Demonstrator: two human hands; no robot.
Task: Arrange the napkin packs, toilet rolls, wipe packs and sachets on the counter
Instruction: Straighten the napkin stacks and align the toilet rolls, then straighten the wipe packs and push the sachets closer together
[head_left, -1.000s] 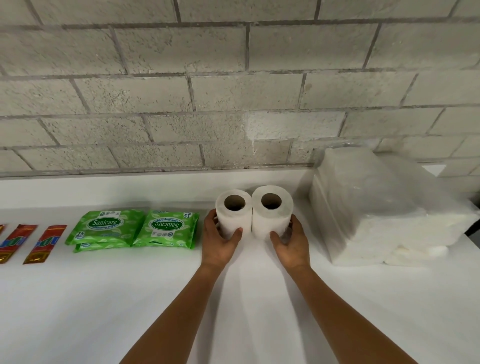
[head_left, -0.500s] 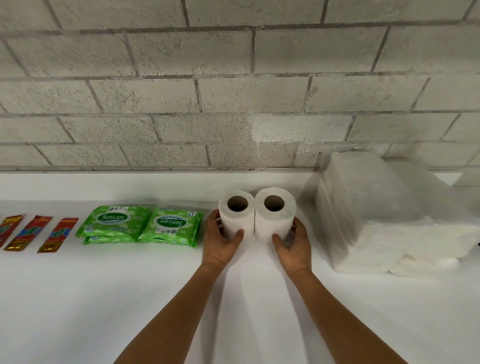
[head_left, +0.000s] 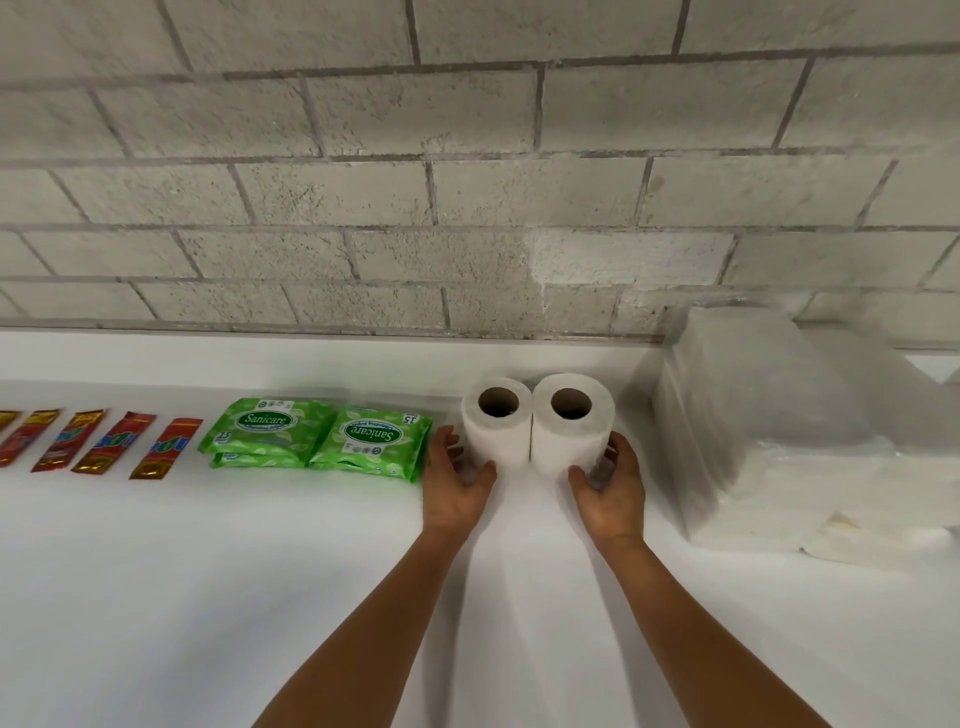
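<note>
Toilet rolls: two, left roll (head_left: 497, 426) and right roll (head_left: 570, 423), touching side by side, upright, core axes vertical, at 12 o'clock on the white surface (head_left: 208, 571). Wipe packs: green, left stack (head_left: 267, 431) and right stack (head_left: 371, 441) at 10 o'clock, lying flat. Sachets (head_left: 111, 441): at least five in a row at 9 o'clock, long axes slightly tilted. Napkin packs (head_left: 769, 431): stacked at 2 o'clock, count unclear. Left hand (head_left: 457, 483) cups the left roll, fingers curled round it; right hand (head_left: 610, 488) likewise grips the right roll.

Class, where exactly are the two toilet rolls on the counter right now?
In the head view, the toilet rolls stand upright, touching, centre-right on the counter, between the green wipe packs and the napkin packs.
</note>
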